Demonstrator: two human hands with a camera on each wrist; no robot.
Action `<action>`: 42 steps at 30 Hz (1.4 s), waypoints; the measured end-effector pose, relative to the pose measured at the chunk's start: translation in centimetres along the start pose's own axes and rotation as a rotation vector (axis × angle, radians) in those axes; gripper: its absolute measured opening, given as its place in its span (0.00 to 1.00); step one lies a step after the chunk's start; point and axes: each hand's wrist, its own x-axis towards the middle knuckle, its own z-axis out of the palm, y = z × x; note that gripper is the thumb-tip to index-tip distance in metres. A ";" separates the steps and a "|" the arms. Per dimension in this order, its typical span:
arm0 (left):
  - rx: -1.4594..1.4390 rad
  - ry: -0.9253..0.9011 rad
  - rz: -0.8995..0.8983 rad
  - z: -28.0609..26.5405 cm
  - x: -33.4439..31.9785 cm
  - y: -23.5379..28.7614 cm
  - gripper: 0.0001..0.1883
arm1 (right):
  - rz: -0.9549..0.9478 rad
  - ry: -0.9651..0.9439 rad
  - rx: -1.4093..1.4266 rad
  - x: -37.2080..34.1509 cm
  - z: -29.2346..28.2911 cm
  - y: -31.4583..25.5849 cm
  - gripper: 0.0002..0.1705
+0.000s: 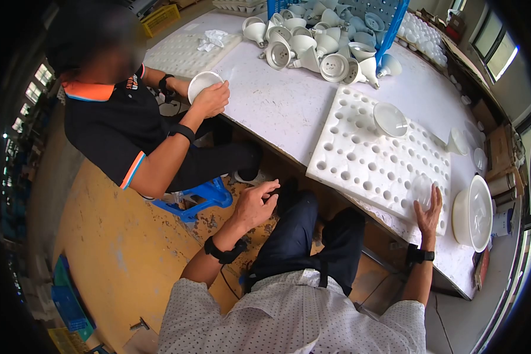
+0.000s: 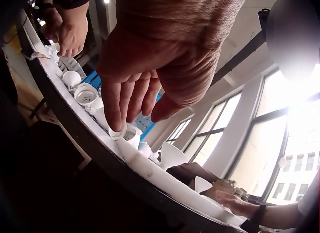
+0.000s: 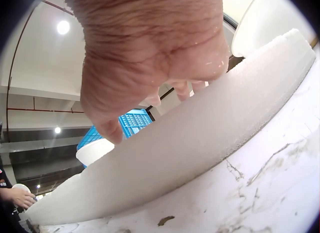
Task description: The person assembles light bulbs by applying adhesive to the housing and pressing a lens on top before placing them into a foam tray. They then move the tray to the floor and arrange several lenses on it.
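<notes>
My left hand (image 1: 256, 205) hangs above my lap, with nothing between its loosely bent fingers. At the near right corner of a white foam board (image 1: 349, 154) with rows of round holes is my right hand (image 1: 429, 212). Its fingers reach up over the board's edge, right beside a translucent dome-shaped cover (image 1: 420, 186). In the right wrist view the palm hovers over the board's thick side (image 3: 165, 148), and the fingertips are partly hidden behind it. Farther back on the board stands a larger white translucent cover (image 1: 390, 120).
White cone-shaped lamp housings (image 1: 334, 67) pile up before a blue crate (image 1: 395, 29). A white tub (image 1: 473, 213) stands right of the board, with small white cups (image 1: 458, 141) behind it. At left, another person (image 1: 115, 112) on a blue stool (image 1: 197, 200) holds a white round lamp part (image 1: 204, 86).
</notes>
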 end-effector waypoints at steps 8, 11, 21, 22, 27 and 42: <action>0.003 0.010 0.014 0.0 -0.6 -1.0 0.18 | 0.014 0.003 -0.002 -0.2 -0.4 -0.8 0.47; 0.001 0.014 0.022 -0.1 -0.7 -1.3 0.18 | 0.007 0.006 0.012 -0.2 -0.6 -1.3 0.48; -0.006 0.002 -0.018 -0.5 -1.3 -1.2 0.17 | -0.029 0.014 0.023 -0.3 -1.1 -1.7 0.51; -0.002 -0.004 -0.033 -0.5 -1.4 -1.1 0.17 | -0.029 0.014 0.023 -0.3 -1.2 -1.9 0.51; 0.013 -0.020 -0.073 -0.6 -1.5 -1.1 0.16 | -0.024 0.007 0.026 -0.6 -0.9 -1.9 0.51; -0.014 0.032 0.028 -0.8 -1.2 -1.8 0.18 | -0.034 0.007 0.045 0.2 -1.0 -3.6 0.50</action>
